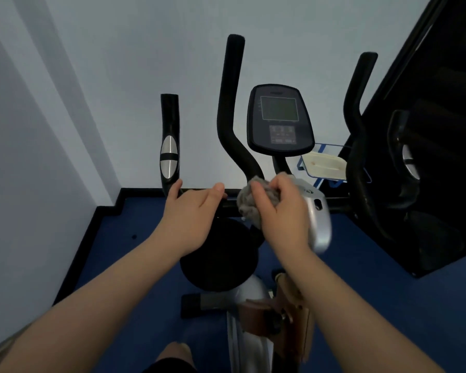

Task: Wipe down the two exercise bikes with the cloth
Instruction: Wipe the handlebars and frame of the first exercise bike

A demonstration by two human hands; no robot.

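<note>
Cloth (249, 201) is bunched in my right hand (281, 211), fingers curled round it, pressed where the handlebar stem meets the frame just below the console (280, 119), apparently to scrub that joint. Left of the console, my left hand (193, 211) rests on the crossbar (232, 197), fingers loosely bent over it, likely steadying the exercise bike (318, 219); a firm grip I cannot confirm.

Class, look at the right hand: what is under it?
A crumpled grey cloth, gripped by the right hand against the bike's black handlebar. The bar beneath the cloth is covered.
</note>
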